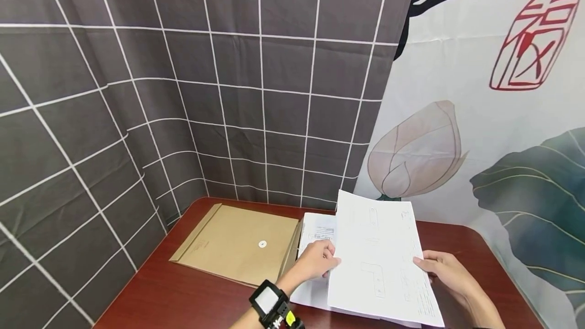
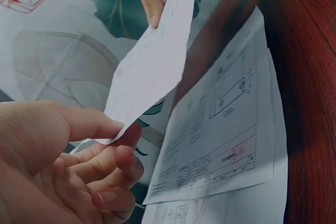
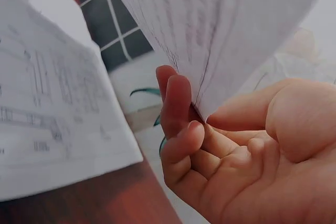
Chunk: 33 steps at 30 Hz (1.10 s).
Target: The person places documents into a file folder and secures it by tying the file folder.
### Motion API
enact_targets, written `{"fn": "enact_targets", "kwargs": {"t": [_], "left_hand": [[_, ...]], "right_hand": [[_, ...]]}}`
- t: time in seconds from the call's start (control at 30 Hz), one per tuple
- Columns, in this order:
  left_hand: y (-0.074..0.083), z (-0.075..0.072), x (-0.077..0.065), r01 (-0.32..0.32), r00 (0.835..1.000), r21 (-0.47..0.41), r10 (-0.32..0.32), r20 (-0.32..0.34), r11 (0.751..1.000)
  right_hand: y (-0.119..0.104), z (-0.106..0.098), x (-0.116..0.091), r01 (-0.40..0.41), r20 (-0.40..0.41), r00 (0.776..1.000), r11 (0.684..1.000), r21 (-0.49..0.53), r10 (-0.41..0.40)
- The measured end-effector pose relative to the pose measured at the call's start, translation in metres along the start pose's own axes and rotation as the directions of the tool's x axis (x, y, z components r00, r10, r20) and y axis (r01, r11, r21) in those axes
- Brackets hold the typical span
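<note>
Both hands hold up a white sheet of paper (image 1: 375, 258) with faint line drawings and small text. My left hand (image 1: 317, 259) pinches its left edge between thumb and fingers, as the left wrist view also shows. On the opposite edge, my right hand (image 1: 450, 273) pinches the sheet, thumb on top and curled fingers beneath. Below the raised sheet lie more printed papers (image 2: 220, 129), one with a drawing and a small red mark. Part of these papers is hidden under the held sheet in the head view.
A brown paper document envelope (image 1: 237, 242) with a white round button lies on the left of the reddish-brown table (image 1: 183, 298), beside the papers. Behind the table hang a dark gridded cloth (image 1: 228, 65) and a white cloth with a lotus print (image 1: 416, 156).
</note>
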<state>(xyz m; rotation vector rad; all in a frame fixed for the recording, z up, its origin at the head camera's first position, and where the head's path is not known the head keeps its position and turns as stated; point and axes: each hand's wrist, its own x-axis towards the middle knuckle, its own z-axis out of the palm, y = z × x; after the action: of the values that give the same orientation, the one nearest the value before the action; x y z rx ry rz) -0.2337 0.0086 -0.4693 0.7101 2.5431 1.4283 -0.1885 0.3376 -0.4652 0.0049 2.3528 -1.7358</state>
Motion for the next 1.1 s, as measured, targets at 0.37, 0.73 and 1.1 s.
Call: {"fn": "enact_targets", "kwargs": {"t": [0.37, 0.73, 1.1], "left_hand": [[-0.001, -0.028, -0.010, 0.042, 0.999, -0.085, -0.042, 0.010, 0.995], [-0.013, -0.046, -0.016, 0.035, 0.999, -0.168, -0.035, 0.001, 0.985], [-0.030, -0.076, -0.014, 0.129, 0.988, -0.359, -0.150, -0.030, 0.924]], "right_hand": [[-0.029, 0.015, 0.003, 0.033, -0.038, 0.999, 0.999, -0.023, -0.034], [-0.041, 0.031, 0.010, 0.083, 0.017, 0.996, 0.995, 0.045, -0.084], [-0.048, 0.040, 0.014, 0.081, 0.087, 0.992, 0.995, 0.061, -0.086]]}}
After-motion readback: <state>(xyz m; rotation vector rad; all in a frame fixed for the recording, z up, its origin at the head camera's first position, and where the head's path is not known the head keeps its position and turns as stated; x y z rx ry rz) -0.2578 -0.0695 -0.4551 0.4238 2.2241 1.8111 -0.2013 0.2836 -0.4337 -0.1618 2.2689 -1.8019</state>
